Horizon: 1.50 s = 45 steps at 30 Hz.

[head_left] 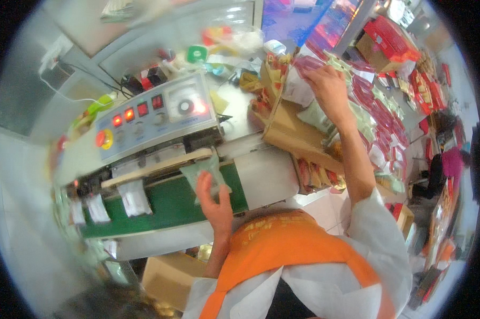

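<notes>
My left hand [214, 204] is at the front of a sealing machine, thumb apart from the fingers. Its fingers rest against a pale green pouch [189, 171], whose upper edge meets the machine's guide bar. Farther left, small whitish pouches [134, 199] hang spaced along the green conveyor belt [165, 198]. Over to the right, my right hand [329, 87] reaches above an open cardboard box [295, 127], its fingers closed at the edge of a reddish-pink packet [307, 65]. Its fingertips are partly blurred. Many red and green packets [375, 114] lie beside that forearm.
The control panel [153, 114] has lit red displays, a dial and a red stop button [101, 139]. Loose wrappers and a green tape roll [197, 53] lie behind it. A cardboard box [168, 276] sits below the conveyor. A red carton [391, 42] stands at the far right.
</notes>
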Each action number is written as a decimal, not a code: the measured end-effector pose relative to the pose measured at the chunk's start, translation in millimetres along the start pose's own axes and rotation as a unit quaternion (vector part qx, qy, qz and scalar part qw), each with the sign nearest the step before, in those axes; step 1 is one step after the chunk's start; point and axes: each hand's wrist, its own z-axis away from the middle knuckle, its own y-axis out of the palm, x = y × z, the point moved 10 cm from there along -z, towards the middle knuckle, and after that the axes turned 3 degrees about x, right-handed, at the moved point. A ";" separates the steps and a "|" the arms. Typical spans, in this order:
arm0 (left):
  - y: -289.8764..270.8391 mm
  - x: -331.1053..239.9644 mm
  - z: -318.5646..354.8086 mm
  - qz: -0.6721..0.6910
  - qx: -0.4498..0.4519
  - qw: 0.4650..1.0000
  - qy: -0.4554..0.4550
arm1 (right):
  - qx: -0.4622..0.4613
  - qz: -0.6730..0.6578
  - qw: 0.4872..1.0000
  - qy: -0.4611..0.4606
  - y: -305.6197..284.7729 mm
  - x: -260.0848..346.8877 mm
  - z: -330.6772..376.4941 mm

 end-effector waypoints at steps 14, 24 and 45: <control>61.0 -36.5 -0.9 0.141 0.224 0.953 -0.150 | 0.132 -0.262 0.923 -0.249 -56.7 165.5 85.9; 51.6 65.1 13.6 0.209 0.137 0.925 -0.286 | 0.191 -0.706 0.602 0.320 141.7 138.2 159.7; 18.3 115.8 -4.6 0.245 -0.045 0.898 -0.363 | 0.256 -0.730 0.550 0.314 177.6 167.6 151.6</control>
